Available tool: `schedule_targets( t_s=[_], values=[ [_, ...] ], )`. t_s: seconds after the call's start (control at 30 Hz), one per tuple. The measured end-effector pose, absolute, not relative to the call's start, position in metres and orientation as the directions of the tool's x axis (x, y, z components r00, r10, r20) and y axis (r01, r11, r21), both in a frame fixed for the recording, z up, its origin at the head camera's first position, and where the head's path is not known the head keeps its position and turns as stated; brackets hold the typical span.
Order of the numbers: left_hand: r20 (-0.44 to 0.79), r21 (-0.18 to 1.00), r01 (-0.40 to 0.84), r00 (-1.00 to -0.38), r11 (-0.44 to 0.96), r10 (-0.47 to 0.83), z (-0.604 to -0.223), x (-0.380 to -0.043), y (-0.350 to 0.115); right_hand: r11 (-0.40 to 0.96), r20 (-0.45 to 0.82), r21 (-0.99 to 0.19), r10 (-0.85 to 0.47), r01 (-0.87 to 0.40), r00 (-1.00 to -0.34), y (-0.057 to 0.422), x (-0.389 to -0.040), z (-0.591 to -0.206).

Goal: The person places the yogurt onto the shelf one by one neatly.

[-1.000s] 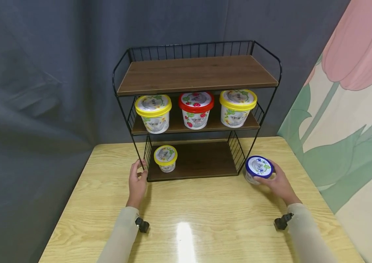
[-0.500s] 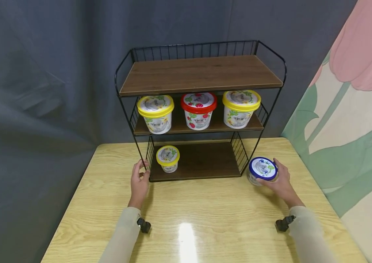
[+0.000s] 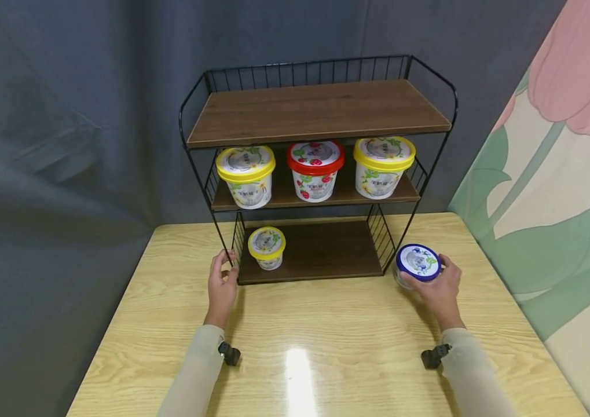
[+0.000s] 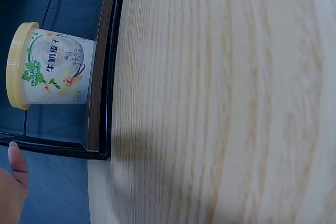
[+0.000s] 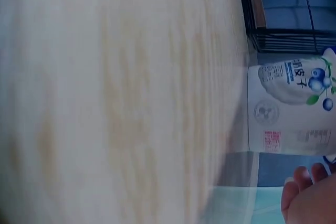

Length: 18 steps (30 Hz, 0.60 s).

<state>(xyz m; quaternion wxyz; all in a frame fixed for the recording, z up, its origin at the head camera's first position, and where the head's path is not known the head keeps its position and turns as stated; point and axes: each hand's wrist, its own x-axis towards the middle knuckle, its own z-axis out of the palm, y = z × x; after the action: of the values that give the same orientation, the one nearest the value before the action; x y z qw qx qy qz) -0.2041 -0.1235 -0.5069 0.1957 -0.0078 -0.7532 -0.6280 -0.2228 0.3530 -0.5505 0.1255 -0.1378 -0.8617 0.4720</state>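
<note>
My right hand (image 3: 442, 292) holds a white paper tub with a blue lid (image 3: 418, 262), thumb on the near side and fingers on the far side. It stands upright just right of the rack; blueberries are printed on its side in the right wrist view. At the rack's front left post, my left hand (image 3: 222, 292) grips the black wire frame, its thumb (image 4: 18, 163) against the post in the left wrist view. Inside the rack (image 3: 321, 113), a small yellow-lidded tub (image 3: 266, 248) sits at the left of the bottom shelf.
On the middle shelf stand a yellow-lidded tub (image 3: 246, 176), a red-lidded tub (image 3: 315, 171) and another yellow-lidded tub (image 3: 384, 167). The rack rests on a wooden table (image 3: 326, 324), before a dark curtain (image 3: 65, 116). A tulip-patterned wall (image 3: 555, 231) borders the right side.
My right wrist has swung a little to the left while the hand stays on the blue-lidded tub. The tub keeps its place beside the rack. The head view has shifted slightly.
</note>
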Motion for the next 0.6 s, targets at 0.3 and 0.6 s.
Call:
schedule_targets(
  t_s=[0.3,0.6],
  values=[
    [0.296,0.946,0.251,-0.928,0.206,-0.226,-0.510,-0.205,-0.125,0.486,0.064,-0.872,0.212,0.049,-0.975,0.360,-0.223,-0.548],
    [0.303,0.944,0.261,-0.926,0.202,-0.223,-0.510,-0.206,-0.124,0.502,-0.036,-0.863,0.054,0.059,-0.998,0.382,-0.225,-0.547]
  ],
)
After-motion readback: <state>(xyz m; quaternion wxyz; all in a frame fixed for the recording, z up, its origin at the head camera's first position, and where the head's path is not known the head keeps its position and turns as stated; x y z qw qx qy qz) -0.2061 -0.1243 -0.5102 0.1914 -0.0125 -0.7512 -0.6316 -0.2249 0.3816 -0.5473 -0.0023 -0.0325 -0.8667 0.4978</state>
